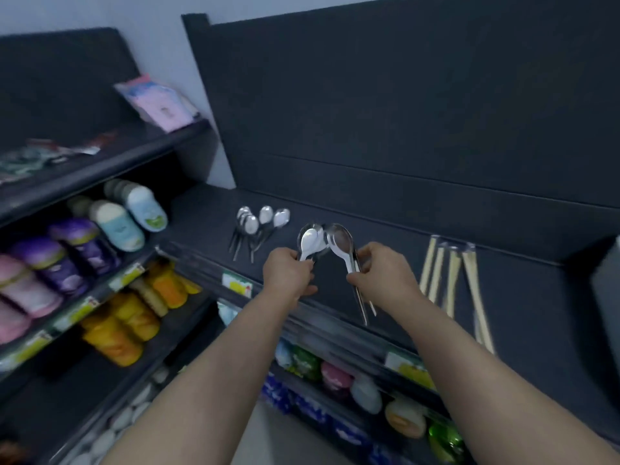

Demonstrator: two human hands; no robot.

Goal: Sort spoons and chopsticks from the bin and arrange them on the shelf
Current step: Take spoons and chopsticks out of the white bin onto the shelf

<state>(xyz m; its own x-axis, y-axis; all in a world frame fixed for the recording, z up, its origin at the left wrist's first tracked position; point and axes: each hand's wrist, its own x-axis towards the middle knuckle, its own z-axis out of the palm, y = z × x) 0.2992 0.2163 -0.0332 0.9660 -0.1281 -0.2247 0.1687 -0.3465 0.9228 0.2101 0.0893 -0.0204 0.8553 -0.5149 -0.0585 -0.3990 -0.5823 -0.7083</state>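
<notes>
Both hands are over the dark shelf (385, 250). My left hand (289, 275) grips the handles of a few metal spoons (310, 241), bowls pointing up. My right hand (380, 273) grips another bunch of spoons (342, 241), whose handles stick out below the fingers. The two bunches touch at the bowls. Several spoons (260, 221) lie fanned on the shelf to the left. Wrapped wooden chopsticks (453, 280) lie in pairs on the shelf to the right. The bin is not in view.
A dark back panel (402, 112) rises behind the shelf. Left shelves hold coloured packets (110, 223) and a pink package (161, 102). Lower shelves below my arms hold more packaged goods (335, 374). A grey object (607, 297) sits at the far right edge.
</notes>
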